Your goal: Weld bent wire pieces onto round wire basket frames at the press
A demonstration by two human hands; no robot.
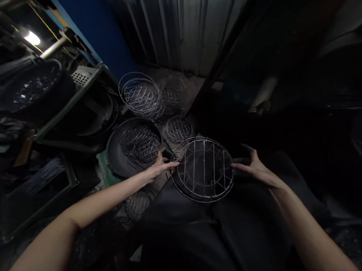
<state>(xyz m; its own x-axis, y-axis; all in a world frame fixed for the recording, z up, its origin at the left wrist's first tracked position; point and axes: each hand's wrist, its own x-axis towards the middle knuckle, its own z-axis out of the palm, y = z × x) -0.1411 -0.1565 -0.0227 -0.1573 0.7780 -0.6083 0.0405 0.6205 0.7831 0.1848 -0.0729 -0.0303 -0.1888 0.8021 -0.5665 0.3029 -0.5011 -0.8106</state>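
A ribbed metal wall fills the upper middle of the frame. At the left, a shelf carries a dark tub. Left of centre on the floor, a black basin holds a loose heap of wire racks. Above it stands a stack of wire baskets, and a small rack lies between them. At centre, one round wire rack rests over the person's dark lap. The left hand pinches its left rim and the right hand, fingers spread, grips the right rim. Only this rack is in hand; the others sit in their piles.
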